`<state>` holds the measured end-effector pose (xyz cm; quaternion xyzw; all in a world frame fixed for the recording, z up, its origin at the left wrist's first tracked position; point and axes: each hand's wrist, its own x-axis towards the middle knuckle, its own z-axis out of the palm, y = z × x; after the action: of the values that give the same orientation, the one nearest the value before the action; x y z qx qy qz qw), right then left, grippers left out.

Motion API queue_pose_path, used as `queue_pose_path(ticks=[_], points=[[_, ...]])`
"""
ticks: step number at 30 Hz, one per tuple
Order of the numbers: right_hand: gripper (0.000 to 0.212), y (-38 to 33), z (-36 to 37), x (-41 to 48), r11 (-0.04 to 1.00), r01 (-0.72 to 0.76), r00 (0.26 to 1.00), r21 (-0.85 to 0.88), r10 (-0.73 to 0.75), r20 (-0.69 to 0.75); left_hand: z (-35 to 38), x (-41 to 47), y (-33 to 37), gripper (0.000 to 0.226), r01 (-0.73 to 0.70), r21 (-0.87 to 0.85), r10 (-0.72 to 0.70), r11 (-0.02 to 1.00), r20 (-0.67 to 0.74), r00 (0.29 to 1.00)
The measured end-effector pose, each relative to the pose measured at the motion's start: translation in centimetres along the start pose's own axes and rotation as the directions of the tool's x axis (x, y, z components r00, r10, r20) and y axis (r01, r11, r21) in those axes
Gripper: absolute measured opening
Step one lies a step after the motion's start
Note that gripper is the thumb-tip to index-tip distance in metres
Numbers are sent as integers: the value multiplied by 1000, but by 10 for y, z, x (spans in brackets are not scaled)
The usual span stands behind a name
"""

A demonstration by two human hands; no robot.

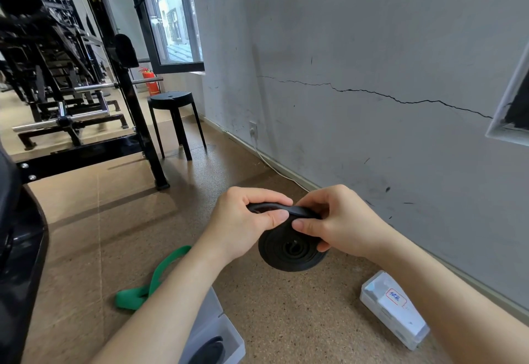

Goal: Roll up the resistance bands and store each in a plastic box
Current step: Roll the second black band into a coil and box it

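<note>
Box label (396, 298) unreadable, open box (234, 336) — edge-cropped

Left forearm (171, 292) and right forearm (429, 283) are bare; left hand (243, 220) and right hand (346, 223) show short, plain nails.

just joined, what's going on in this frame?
A person is rolling up a black resistance band. The left hand pinches its loose tail while the right hand grips the coil, which looks nearly wound. A green resistance band lies unrolled on the floor. An open plastic box at the bottom edge already holds a black roll. A closed labelled plastic box lies to the right.
</note>
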<state>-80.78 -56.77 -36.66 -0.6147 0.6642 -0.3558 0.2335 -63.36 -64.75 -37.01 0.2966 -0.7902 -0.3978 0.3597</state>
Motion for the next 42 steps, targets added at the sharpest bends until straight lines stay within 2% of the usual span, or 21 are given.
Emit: queue_pose_path(ticks=[5, 10, 13, 15, 17, 19, 22, 26, 30, 32, 36, 42], points=[[15, 1, 0, -2, 997, -11, 1000, 79, 10, 14, 1, 0, 0, 24, 24, -49, -24, 999, 8, 1000], [19, -1, -4, -3, 977, -41, 999, 211, 46, -20, 1, 2, 2, 21, 36, -263, -45, 964, -28, 999], [18, 0, -6, -3, 972, -50, 998, 231, 59, -34, -2, 2, 0, 17, 34, -326, -26, 945, 28, 999], [16, 1, -5, -3, 972, -58, 997, 228, 67, -32, -2, 2, 0, 16, 38, -287, -30, 957, 34, 999], [16, 0, -4, -3, 969, -57, 997, 239, 67, -30, 1, 2, 0, 8, 17, -226, -27, 974, -43, 999], [15, -1, -3, -3, 966, -49, 997, 254, 61, -39, 2, 3, 0, 11, 12, -195, -34, 981, -110, 993], [15, -1, -2, -3, 964, -34, 997, 263, 50, -56, 3, 4, 0, 12, 17, -175, -41, 984, -134, 990], [12, 0, -2, -3, 960, -27, 996, 277, 50, -75, 2, 3, 2, 9, 42, -184, -61, 982, -103, 993], [10, 3, -4, -2, 937, -31, 990, 348, 77, -121, 0, 2, 1, 19, 59, -220, -57, 974, 15, 998], [10, 4, -4, -1, 918, -33, 988, 395, 91, -128, 0, 1, 1, 24, 44, -222, -40, 974, 24, 999], [12, 5, -2, -2, 909, -56, 992, 414, 99, -84, -1, 1, 2, 26, 14, -144, -19, 989, -30, 999], [17, 6, -5, -4, 947, -98, 994, 306, 81, 70, 3, -1, 1, 26, 15, 65, -13, 998, -30, 999]])
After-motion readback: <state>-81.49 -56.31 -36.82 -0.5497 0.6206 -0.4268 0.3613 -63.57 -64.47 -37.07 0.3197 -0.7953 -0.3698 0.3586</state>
